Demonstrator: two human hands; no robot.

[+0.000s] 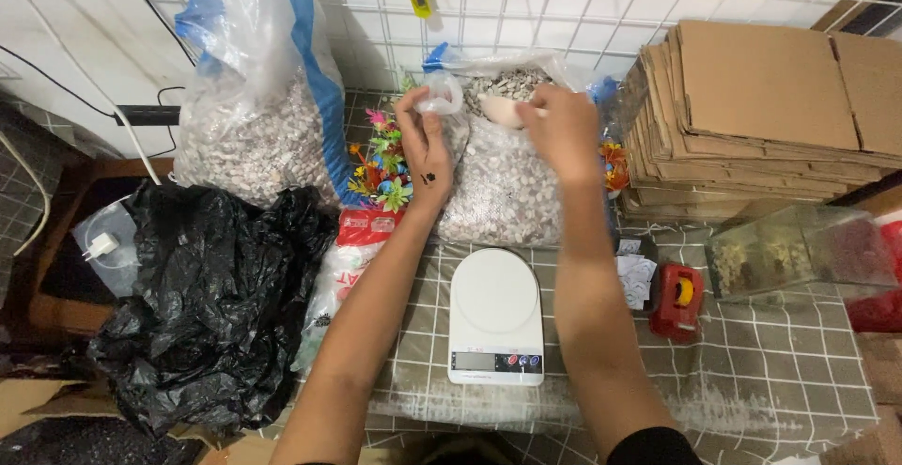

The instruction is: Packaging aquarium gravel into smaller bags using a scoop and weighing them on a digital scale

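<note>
My left hand (pixel 425 146) is closed on a small clear plastic bag (pixel 439 95), holding it up at the mouth of a large clear sack of grey-white gravel (pixel 503 188). Just to its right, my right hand (pixel 564 127) grips a pale scoop (pixel 503 110) over the open top of that sack. Both hands are above and behind a white digital kitchen scale (pixel 495 315), whose round platform is bare. Part of the scoop is hidden by my right hand.
A second big sack of gravel with a blue stripe (pixel 258 99) stands at back left. A crumpled black plastic bag (pixel 207 305) lies at left. Colourful plastic plants (pixel 381 169), stacked flat cardboard (pixel 761 117), a small glass tank (pixel 799 258) and a red tape dispenser (pixel 676 301) surround the scale.
</note>
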